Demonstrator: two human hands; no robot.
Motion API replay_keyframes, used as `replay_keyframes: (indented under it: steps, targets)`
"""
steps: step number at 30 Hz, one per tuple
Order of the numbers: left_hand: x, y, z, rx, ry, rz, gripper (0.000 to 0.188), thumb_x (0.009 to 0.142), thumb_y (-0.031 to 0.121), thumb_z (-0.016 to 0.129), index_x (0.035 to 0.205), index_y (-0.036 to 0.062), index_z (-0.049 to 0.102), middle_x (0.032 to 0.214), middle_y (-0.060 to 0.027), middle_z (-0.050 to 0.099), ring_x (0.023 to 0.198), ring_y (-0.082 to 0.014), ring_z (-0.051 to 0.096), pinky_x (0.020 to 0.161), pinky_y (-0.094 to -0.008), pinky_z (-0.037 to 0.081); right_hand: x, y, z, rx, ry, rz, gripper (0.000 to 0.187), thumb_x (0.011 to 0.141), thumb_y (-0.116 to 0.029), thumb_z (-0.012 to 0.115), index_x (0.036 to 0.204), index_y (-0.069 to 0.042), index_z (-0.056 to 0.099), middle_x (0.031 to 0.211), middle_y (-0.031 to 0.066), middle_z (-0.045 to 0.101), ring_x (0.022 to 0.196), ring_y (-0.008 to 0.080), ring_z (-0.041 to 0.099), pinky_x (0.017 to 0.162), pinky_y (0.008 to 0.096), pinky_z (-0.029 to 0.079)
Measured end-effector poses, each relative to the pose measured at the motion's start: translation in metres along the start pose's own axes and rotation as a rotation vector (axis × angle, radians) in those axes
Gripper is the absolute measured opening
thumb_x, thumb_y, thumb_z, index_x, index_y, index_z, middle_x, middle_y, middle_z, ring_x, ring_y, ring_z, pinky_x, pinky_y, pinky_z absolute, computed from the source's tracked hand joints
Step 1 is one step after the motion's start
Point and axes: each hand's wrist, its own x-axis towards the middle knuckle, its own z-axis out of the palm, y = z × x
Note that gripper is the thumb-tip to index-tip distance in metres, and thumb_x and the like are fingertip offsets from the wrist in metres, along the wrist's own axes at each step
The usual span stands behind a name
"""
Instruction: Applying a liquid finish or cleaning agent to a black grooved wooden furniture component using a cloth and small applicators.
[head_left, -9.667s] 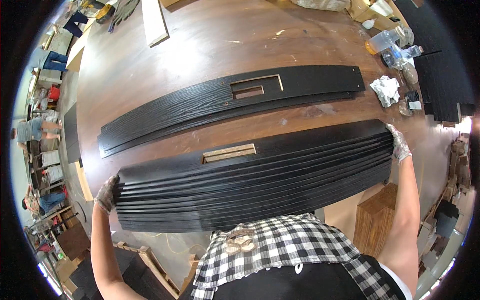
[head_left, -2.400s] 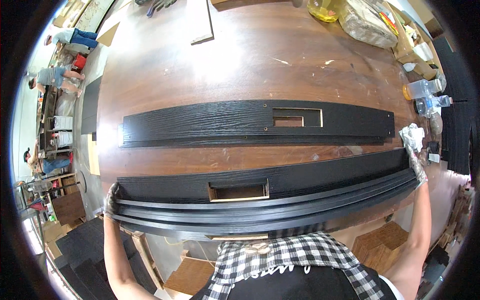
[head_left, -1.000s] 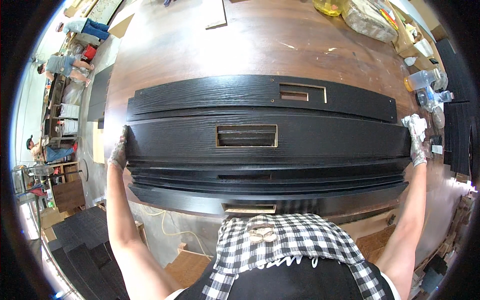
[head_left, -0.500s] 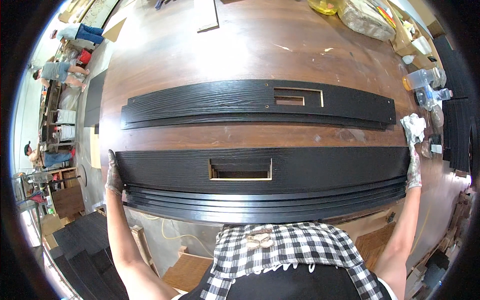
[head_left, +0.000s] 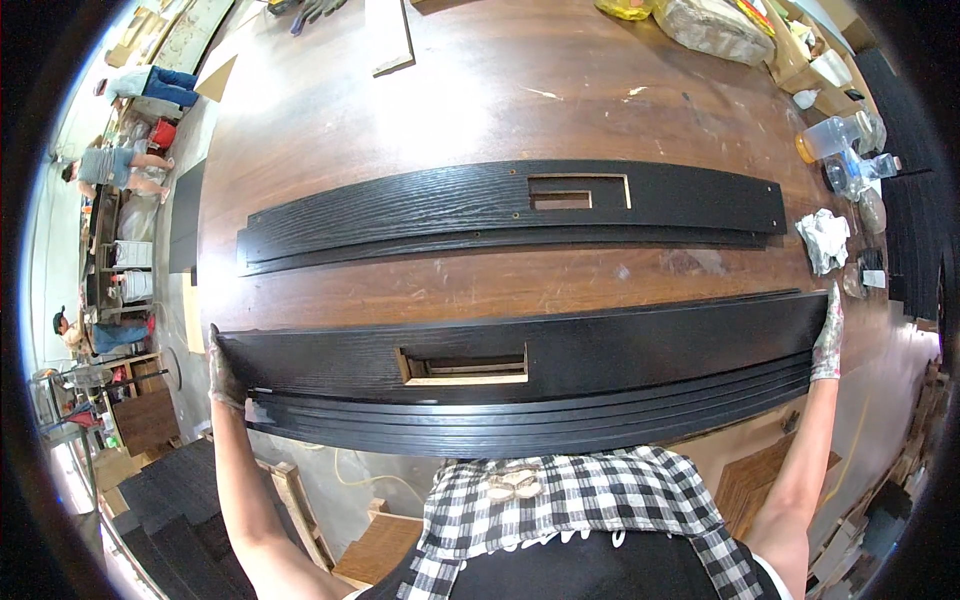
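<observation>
A long black wood-grain board (head_left: 620, 340) with a rectangular cutout lies across the near side of the table between my two gloved hands. My left hand (head_left: 225, 372) grips its left end, and my right hand (head_left: 828, 335) holds the right end. The right end sits farther from me than the left. Along the near edge, below this board, runs a stack of thin black boards (head_left: 530, 430). Farther back lies another black board (head_left: 420, 200), with a stepped cutout and small holes, partly covering a second one.
A crumpled white cloth (head_left: 825, 242) and clear plastic bottles (head_left: 832, 138) sit at the right. A wrapped bundle (head_left: 712, 30) lies at the far right, a pale strip (head_left: 390, 40) at the back. Several people (head_left: 112, 165) are at the left, away from the table.
The held board's left end has come nearer to me with my left hand, so the board now slants. A dark edge shows behind its right part. The view has shifted slightly.
</observation>
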Motion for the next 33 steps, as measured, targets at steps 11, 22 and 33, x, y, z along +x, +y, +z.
replay_keyframes:
  steps: [11, 22, 33]
  targets:
    - [-0.009, -0.003, 0.038, 0.095, -0.096, 0.251, 0.069, 0.094, 0.056, 0.032, 0.105, -0.0037, 0.065, 0.104, -0.0128, 0.061, 0.097, -0.0225, 0.053, 0.093, -0.0324, 0.039, -0.026, -0.049, 0.025, 0.45, 0.195, 0.254, 0.047, 0.092, -0.046, 0.048, 0.101, -0.003, 0.065, 0.096, 0.0096, 0.067, 0.089, 0.0208, 0.062, 0.087, 0.0343, 0.048]
    - [0.05, -0.002, 0.031, -0.242, -0.357, 0.362, 0.069, 0.096, 0.056, 0.025, 0.129, 0.0014, 0.05, 0.129, -0.015, 0.052, 0.117, -0.0284, 0.047, 0.104, -0.0416, 0.034, 0.023, -0.017, 0.01, 0.792, 0.011, 0.138, 0.04, 0.094, -0.036, 0.043, 0.107, -0.004, 0.063, 0.103, 0.012, 0.064, 0.092, 0.0254, 0.061, 0.084, 0.0403, 0.05]
    - [0.067, -0.023, 0.066, -0.089, -0.179, 0.508, 0.056, 0.101, 0.038, 0.02, 0.134, 0.0003, 0.045, 0.132, -0.0149, 0.05, 0.122, -0.024, 0.045, 0.108, -0.0366, 0.03, 0.018, -0.021, 0.038, 0.738, 0.188, 0.064, 0.048, 0.094, -0.036, 0.047, 0.128, -0.003, 0.053, 0.127, 0.0106, 0.056, 0.112, 0.024, 0.055, 0.098, 0.037, 0.042]
